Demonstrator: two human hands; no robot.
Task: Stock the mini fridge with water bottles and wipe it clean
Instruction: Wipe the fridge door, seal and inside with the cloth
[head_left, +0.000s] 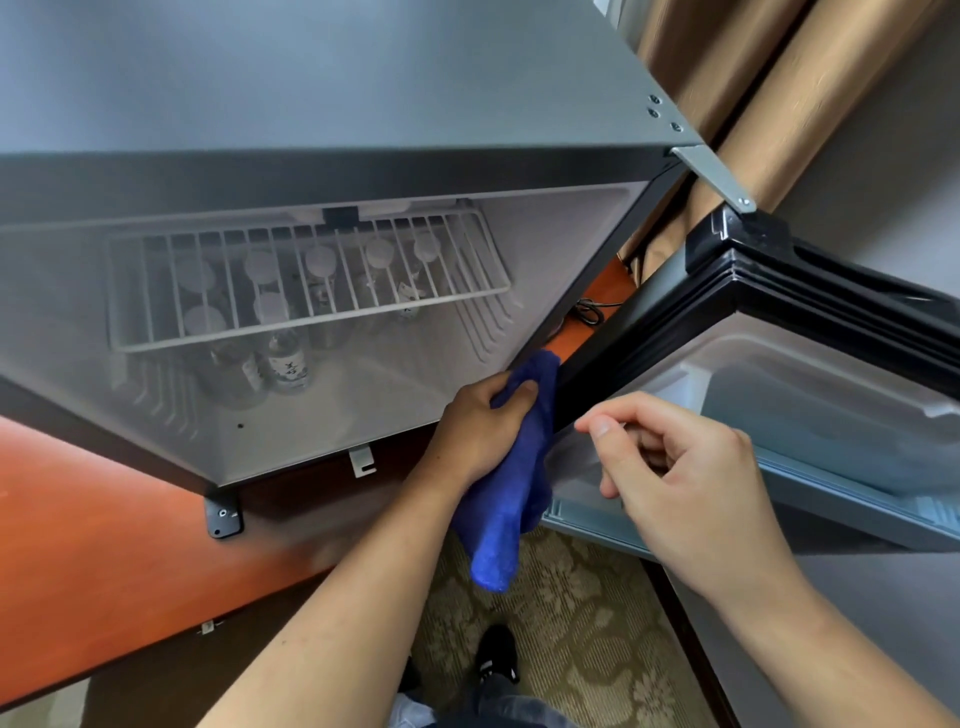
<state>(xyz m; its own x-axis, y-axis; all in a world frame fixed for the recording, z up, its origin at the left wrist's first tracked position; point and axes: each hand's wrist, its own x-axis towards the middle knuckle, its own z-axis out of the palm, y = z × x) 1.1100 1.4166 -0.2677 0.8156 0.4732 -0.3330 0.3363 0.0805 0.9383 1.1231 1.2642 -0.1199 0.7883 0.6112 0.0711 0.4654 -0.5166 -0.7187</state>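
The grey mini fridge (363, 104) stands open on an orange-brown wooden counter (104, 545). Several water bottles (288, 358) stand inside on its floor, seen through a white wire shelf (311, 280). My left hand (478, 421) grips a blue cloth (511, 499) at the fridge's lower right corner, against the black door seal (597, 364). The cloth's tail hangs down below the hand. My right hand (680, 473) hovers in front of the open door (831, 415), fingers loosely curled, holding nothing.
Tan curtains (753, 104) hang behind the fridge at the right. A black cable (587, 312) lies on the counter behind the hinge. Patterned carpet (571, 623) and my black shoe (496, 654) are below.
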